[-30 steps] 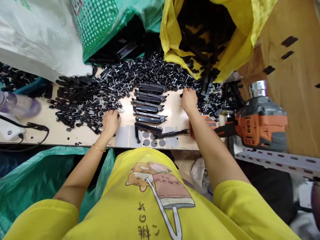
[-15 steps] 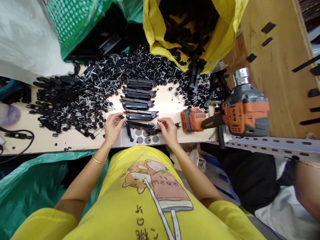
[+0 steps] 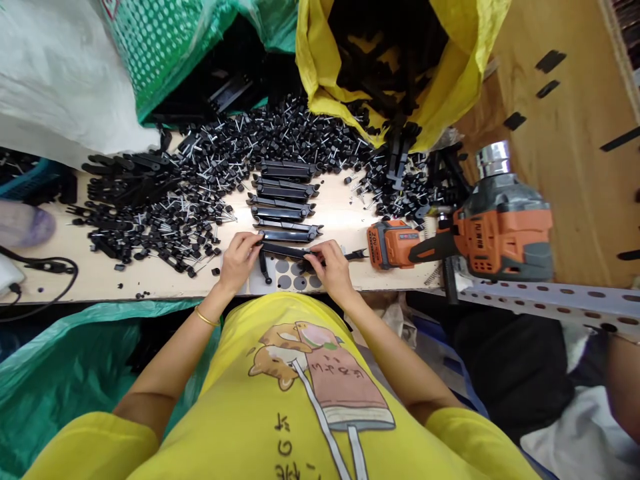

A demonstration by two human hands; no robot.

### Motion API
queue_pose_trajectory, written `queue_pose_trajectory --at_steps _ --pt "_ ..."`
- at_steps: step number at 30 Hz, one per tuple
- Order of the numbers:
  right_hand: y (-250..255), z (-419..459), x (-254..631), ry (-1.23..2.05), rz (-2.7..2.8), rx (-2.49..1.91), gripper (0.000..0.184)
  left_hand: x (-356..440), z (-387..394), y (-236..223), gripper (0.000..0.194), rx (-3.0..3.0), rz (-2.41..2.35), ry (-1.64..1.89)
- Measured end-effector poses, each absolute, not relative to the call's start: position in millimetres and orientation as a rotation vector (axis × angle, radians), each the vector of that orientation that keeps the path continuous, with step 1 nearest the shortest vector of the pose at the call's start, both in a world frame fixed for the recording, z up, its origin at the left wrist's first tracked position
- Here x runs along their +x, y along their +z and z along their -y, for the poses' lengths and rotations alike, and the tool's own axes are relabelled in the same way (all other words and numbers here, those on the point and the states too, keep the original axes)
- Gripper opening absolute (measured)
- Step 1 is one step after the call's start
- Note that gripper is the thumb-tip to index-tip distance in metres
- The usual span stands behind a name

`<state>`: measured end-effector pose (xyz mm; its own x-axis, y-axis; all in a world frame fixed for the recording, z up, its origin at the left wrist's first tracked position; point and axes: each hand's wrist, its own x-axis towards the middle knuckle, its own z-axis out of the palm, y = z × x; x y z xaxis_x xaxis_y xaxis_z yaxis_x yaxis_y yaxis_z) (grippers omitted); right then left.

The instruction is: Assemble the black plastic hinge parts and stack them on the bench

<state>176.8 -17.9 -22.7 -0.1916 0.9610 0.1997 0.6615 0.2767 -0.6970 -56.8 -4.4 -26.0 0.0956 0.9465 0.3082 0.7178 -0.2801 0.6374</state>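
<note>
A slim black plastic bar (image 3: 284, 251) lies level between my two hands near the table's front edge. The thumb and fingers of my left hand (image 3: 237, 261) pinch its left end. Its right end is in the grip of my right hand (image 3: 332, 268), whose fingers partly cover it. Just beyond it, several similar black bars (image 3: 286, 213) are stacked in a row. A short black arm (image 3: 265, 268) points toward me beside my left fingers. Under the bar is a sheet with grey round stickers (image 3: 300, 283). A dark forked part (image 3: 356, 254) pokes out right of my right fingers.
Heaps of black-headed screws (image 3: 210, 180) surround the row. An orange cordless power tool (image 3: 505, 233) lies at right. Behind stand a yellow bag (image 3: 475, 53) and a green bag (image 3: 150, 53) with black parts. A black cable (image 3: 70, 267) curls at left. Another person's arm (image 3: 623, 380) shows at far right.
My right hand has moved left along the bar and closed around its right end. My left hand stays at the left end. The whole view has shifted slightly.
</note>
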Motion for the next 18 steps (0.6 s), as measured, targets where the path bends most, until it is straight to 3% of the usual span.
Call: queue_pose_trajectory --at_steps 7,18 --pt "-30 19 175 0.549 1.876 -1.44 0.017 -78 -5 -16 0.019 2.14 -1.377 0.83" --pt "-39 17 180 0.585 1.932 -1.39 0.021 -72 -16 -11 0.02 2.018 -1.39 0.661"
